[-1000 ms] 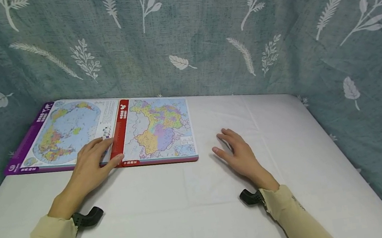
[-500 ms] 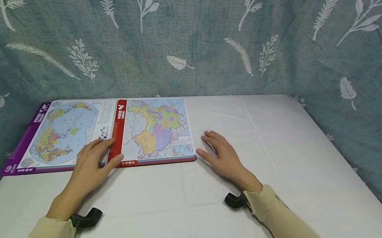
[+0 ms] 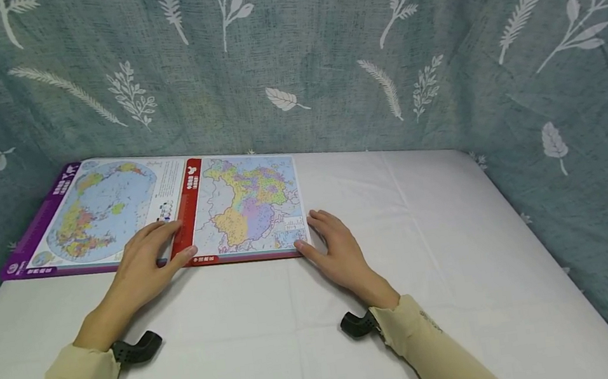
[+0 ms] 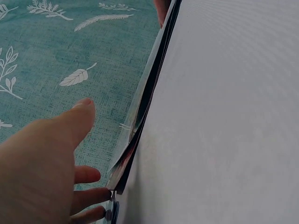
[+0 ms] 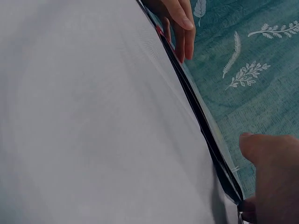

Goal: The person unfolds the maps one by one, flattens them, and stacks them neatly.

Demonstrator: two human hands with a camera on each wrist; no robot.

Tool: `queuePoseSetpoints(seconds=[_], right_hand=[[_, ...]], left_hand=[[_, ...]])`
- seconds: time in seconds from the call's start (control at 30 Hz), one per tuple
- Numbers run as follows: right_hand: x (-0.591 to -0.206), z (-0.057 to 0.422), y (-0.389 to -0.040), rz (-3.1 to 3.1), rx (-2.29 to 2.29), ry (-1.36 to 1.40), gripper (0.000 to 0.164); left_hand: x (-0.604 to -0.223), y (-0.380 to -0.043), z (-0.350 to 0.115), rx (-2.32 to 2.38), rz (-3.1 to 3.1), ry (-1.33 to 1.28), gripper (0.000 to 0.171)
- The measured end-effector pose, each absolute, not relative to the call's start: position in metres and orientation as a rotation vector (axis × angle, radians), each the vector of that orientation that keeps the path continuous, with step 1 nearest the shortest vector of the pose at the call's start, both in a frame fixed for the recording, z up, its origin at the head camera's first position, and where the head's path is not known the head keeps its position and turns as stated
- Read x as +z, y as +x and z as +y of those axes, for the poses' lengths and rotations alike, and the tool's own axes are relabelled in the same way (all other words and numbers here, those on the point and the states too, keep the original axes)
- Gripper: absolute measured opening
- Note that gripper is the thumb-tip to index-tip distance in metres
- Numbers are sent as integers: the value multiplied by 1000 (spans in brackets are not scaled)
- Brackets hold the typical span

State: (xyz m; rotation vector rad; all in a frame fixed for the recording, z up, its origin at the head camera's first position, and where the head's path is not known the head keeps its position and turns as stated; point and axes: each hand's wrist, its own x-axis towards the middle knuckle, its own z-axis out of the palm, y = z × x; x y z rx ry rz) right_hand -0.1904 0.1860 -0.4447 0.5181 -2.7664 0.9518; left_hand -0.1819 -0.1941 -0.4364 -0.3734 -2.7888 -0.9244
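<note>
A flat map board with a red border lies at the back of the table, coloured regions printed on it. Its left side overlaps a purple-bordered world map board. My left hand rests at the red border, thumb over its front corner and fingers along its left edge. At the opposite end, my right hand has its thumb at the front right corner and fingers beside the right edge. Both hands have relaxed fingers. The left wrist view shows the left fingertips right at the board's end.
A white cloth covers the table, and a green leaf-patterned curtain hangs close behind the boards. Black wrist cameras sit on the left wrist and the right wrist.
My right hand has moved left across the table to the right end of the red-bordered map board. The left hand has stayed in place.
</note>
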Motion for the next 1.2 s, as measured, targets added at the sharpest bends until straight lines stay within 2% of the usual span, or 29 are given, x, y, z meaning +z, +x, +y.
queuePoseSetpoints(seconds=[0.4,0.57,0.67,0.73,0.97,1.1,1.2], right_hand=[[-447,184,-194,-2765,876,550,78],[-446,184,-193,-2772,883,548,78],[-445,184,-192,-2768,895,547,77],[-445,184,-191,-2762,903,549,77],[-445,185,-191,-2743,987,518,72],[-445,184,-191,-2713,1084,466,62],[-444,183,-191,-2672,1169,418,47]], left_hand=[[-436,-184,-195,-1329,-2604,-390,63],[-437,-185,-192,-1602,-2491,-432,73],[-438,-186,-191,-1722,-2444,-371,82],[-437,-185,-190,-1754,-2429,-298,82],[-434,-180,-186,-1777,-2409,-89,51],[-435,-180,-185,-1699,-2469,-43,45],[-436,-180,-186,-1562,-2545,-39,43]])
